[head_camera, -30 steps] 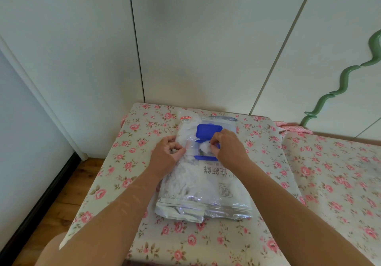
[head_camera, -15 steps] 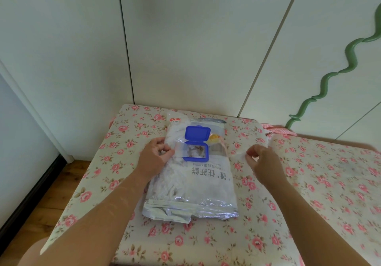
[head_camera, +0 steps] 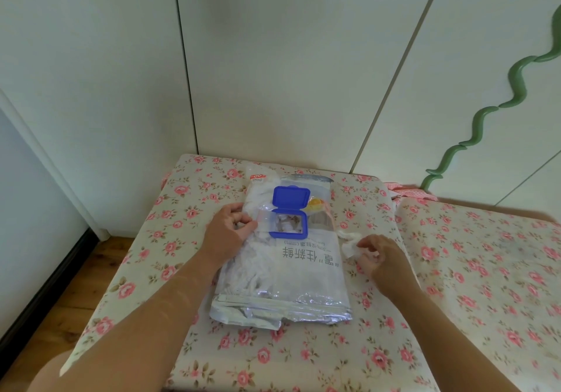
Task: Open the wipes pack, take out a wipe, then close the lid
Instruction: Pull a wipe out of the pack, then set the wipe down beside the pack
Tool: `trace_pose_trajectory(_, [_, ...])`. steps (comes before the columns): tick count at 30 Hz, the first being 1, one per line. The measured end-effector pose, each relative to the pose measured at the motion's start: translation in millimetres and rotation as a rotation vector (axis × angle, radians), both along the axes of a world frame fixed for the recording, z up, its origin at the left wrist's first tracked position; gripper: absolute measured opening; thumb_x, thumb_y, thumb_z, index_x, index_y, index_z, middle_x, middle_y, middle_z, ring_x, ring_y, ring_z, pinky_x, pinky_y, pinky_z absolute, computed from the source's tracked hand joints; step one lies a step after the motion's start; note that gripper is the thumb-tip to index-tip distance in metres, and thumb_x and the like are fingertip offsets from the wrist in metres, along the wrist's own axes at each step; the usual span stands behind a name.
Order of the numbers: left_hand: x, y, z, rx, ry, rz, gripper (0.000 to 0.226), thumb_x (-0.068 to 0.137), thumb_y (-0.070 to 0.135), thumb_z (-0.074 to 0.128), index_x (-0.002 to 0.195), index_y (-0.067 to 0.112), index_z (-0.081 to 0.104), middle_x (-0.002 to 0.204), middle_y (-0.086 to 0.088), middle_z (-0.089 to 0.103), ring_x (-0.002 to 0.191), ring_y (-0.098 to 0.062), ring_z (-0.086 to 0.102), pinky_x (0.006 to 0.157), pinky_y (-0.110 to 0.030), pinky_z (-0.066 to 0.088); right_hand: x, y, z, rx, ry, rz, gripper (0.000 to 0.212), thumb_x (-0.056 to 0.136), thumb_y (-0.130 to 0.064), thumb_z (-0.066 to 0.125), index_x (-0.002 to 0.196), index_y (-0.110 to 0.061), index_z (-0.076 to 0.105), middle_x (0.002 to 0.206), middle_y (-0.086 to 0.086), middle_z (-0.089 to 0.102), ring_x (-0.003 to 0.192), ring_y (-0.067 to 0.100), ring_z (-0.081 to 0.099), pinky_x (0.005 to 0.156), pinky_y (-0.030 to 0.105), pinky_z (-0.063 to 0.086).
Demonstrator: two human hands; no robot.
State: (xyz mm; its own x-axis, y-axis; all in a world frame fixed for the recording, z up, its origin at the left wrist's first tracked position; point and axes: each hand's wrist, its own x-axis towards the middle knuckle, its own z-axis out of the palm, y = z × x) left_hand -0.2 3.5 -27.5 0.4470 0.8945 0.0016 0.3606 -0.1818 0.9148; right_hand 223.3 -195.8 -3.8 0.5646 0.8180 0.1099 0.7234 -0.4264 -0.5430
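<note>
A silver and white wipes pack (head_camera: 285,267) lies flat on the floral table (head_camera: 394,331). Its blue lid (head_camera: 290,199) is flipped up and away from me, and the blue-framed opening (head_camera: 288,224) shows wipes inside. My left hand (head_camera: 227,230) rests on the pack's left side and pinches the clear seal flap (head_camera: 263,218) beside the opening. My right hand (head_camera: 382,258) sits on the table just right of the pack and holds a crumpled white wipe (head_camera: 349,244), which lies partly on the cloth.
White cabinet panels rise right behind the table. A green wavy handle (head_camera: 516,79) runs up the right panel. A second floral surface (head_camera: 485,255) adjoins on the right, with pink checked cloth (head_camera: 409,192) in the gap. Wooden floor (head_camera: 76,285) lies to the left.
My right hand pulled a wipe out of the opening, swung right with it, and has now come down onto the table beside the pack. My left hand stayed on the seal flap.
</note>
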Motion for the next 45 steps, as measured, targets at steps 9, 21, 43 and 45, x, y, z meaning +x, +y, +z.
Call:
trace_pose_trajectory(9, [1.6,0.2,3.4,-0.042,0.0,0.013,0.011,0.077,0.022,0.068,0.075,0.012,0.064,0.13,-0.002,0.051,0.106,-0.017,0.05,0.097,-0.032,0.035,-4.2,-9.7,-13.8,0.334,0.273,-0.363,0.016,0.087,-0.01,0.051,0.074,-0.017,0.055,0.058,0.0,0.054,0.048,0.013,0.044,0.044,0.024,0.036])
trace_pose_trajectory(21, [10.9,-14.2,24.2,0.146,-0.101,0.022,0.022,0.079,0.018,0.065,0.067,0.031,0.052,0.1,-0.008,0.062,0.102,-0.017,0.045,0.092,-0.031,0.03,-11.7,-10.3,-27.1,0.276,0.143,-0.33,0.015,0.086,-0.014,0.052,0.072,-0.019,0.056,0.06,0.004,0.058,0.051,0.019,0.049,0.047,0.027,0.039])
trace_pose_trajectory(43, [24.1,-34.2,-1.1,0.495,0.434,-0.506,0.052,0.086,0.051,0.037,0.134,0.03,0.035,0.149,0.003,0.033,0.141,-0.011,0.011,0.114,-0.038,0.006,-12.6,-9.8,-25.3,0.259,0.1,-0.326,0.016,0.086,-0.014,0.052,0.072,-0.02,0.055,0.061,0.003,0.058,0.053,0.019,0.051,0.049,0.03,0.041])
trace_pose_trajectory(45, [23.3,-34.8,5.4,0.465,0.306,-0.496,0.042,0.087,0.045,0.04,0.125,0.029,0.046,0.139,-0.001,0.048,0.136,-0.014,0.026,0.112,-0.037,0.015,-12.5,-10.3,-23.2,0.284,0.137,-0.341,0.019,0.086,-0.014,0.052,0.07,-0.024,0.054,0.061,0.003,0.058,0.052,0.018,0.05,0.049,0.029,0.041])
